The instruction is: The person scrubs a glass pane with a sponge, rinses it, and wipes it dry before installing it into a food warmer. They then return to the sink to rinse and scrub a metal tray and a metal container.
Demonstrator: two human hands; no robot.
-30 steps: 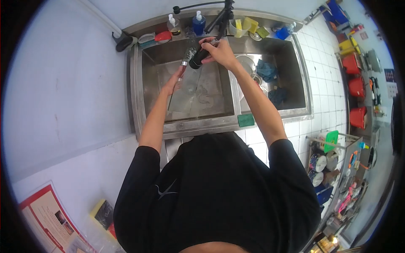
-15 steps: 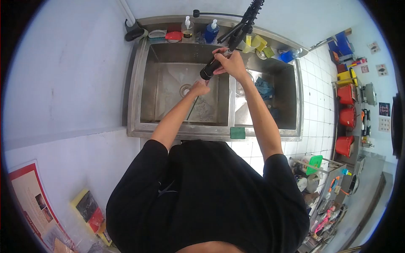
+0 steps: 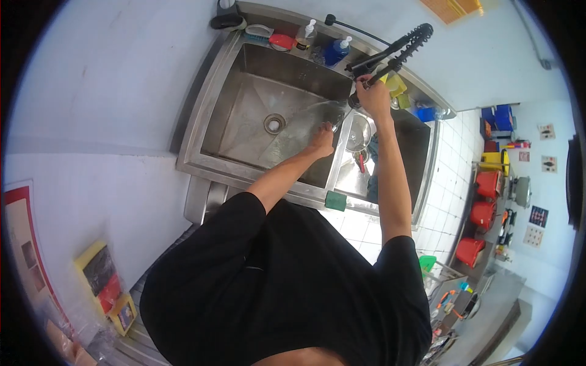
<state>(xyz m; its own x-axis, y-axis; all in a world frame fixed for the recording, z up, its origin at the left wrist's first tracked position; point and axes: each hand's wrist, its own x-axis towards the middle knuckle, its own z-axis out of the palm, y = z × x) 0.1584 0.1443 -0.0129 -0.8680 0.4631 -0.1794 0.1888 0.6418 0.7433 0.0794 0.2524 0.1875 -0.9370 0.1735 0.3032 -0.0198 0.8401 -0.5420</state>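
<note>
My right hand (image 3: 374,97) is wrapped round the black spray head (image 3: 354,100) of a spring-hose faucet (image 3: 410,50), above the divider between the two basins. Water fans out from it into the left basin (image 3: 250,100). Just below the spray head, beside the divider, my left hand (image 3: 321,140) has its fingers curled in the water. Something thin and shiny shows at its fingertips; whether it is a tool or the water stream I cannot tell. In the right basin lie a round metal strainer or lid (image 3: 358,134) and a red-handled item (image 3: 361,161).
Along the back ledge stand a brush (image 3: 259,30), a red item (image 3: 281,41), a clear pump bottle (image 3: 306,35), a blue pump bottle (image 3: 337,52) and yellow sponges (image 3: 397,85). A green scouring pad (image 3: 336,200) lies on the front rim. Red bins (image 3: 483,215) stand at right.
Both hands and the spray head have shifted right toward the divider. Water now spreads across the left basin. The thin green stick below my left hand no longer shows. The view has turned.
</note>
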